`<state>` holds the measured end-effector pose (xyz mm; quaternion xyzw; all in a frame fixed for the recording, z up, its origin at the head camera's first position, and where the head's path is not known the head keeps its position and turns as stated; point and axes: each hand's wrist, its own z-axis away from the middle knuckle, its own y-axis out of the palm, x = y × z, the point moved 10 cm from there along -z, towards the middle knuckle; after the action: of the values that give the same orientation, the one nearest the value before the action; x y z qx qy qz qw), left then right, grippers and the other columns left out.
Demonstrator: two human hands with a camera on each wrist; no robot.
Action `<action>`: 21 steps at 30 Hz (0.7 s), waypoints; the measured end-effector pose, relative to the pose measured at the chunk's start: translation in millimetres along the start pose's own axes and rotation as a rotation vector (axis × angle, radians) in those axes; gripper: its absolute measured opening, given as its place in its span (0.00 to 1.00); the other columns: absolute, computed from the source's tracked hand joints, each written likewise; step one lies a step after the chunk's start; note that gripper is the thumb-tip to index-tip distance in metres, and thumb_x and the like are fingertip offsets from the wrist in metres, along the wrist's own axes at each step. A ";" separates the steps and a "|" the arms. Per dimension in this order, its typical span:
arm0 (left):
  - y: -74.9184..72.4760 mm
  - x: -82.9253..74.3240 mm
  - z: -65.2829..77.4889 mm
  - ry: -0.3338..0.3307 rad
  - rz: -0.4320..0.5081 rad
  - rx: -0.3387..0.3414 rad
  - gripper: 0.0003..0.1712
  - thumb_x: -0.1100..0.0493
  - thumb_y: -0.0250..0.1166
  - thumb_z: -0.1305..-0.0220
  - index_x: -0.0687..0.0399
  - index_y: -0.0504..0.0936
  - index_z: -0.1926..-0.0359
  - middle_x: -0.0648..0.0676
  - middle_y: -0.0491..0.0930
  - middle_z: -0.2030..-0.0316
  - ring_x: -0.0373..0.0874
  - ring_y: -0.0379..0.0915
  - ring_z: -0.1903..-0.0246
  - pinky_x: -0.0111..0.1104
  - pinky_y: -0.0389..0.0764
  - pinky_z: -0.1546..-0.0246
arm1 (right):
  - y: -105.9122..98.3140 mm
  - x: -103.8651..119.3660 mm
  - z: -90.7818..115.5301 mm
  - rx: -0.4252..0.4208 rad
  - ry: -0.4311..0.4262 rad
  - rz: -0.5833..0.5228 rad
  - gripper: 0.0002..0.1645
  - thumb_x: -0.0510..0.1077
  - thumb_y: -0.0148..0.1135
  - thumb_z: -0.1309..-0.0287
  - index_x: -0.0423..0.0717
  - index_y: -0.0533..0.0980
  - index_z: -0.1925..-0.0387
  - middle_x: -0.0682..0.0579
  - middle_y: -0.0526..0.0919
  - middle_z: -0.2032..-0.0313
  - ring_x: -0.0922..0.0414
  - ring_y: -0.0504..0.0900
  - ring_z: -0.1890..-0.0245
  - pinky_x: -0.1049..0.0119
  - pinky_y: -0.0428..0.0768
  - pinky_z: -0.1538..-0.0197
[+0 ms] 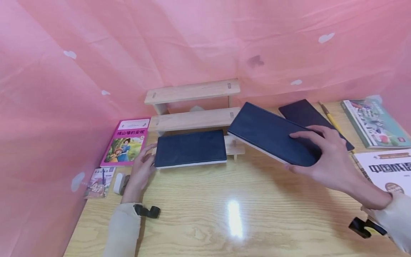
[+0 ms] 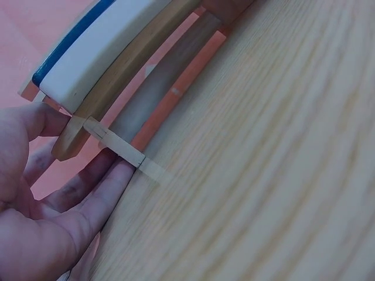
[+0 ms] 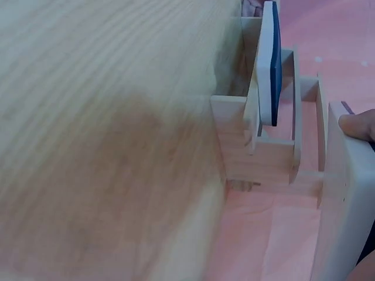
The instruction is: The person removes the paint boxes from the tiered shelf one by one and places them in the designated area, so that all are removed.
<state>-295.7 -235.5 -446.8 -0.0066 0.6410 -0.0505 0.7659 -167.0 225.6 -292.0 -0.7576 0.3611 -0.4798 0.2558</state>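
A stepped wooden rack (image 1: 192,93) stands at the back of the table. On its lowest tier a dark blue notebook (image 1: 191,148) with white edges lies lengthwise. My left hand (image 1: 140,169) is at the rack's left end, and in the left wrist view its fingers (image 2: 96,199) touch the end of the plank and the leg. My right hand (image 1: 330,157) grips a second dark blue notebook (image 1: 273,134) by its right end, thumb on the near edge and fingers over the cover. It is tilted and raised in the air right of the rack.
Another dark notebook (image 1: 303,110) and a yellow brush (image 1: 332,116) lie behind my right hand. Farther right are a green book (image 1: 379,123) and a white book (image 1: 385,171). A pink book (image 1: 125,142), a small booklet (image 1: 100,184) and a white object (image 1: 119,184) lie at left.
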 end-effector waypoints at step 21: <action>1.2 -0.4 2.5 -0.014 -0.019 -0.010 0.21 0.58 0.48 0.33 0.39 0.67 0.40 0.57 0.66 0.45 0.47 0.65 0.46 0.34 0.76 0.53 | 14.7 -51.4 34.2 -0.022 0.202 0.125 0.43 0.57 0.78 0.81 0.49 0.74 0.55 0.33 0.66 0.52 0.32 0.58 0.51 0.34 0.51 0.56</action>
<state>-293.2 -234.4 -446.1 -0.0171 0.6356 -0.0546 0.7699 -154.6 258.9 -344.6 -0.6841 0.4369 -0.5330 0.2389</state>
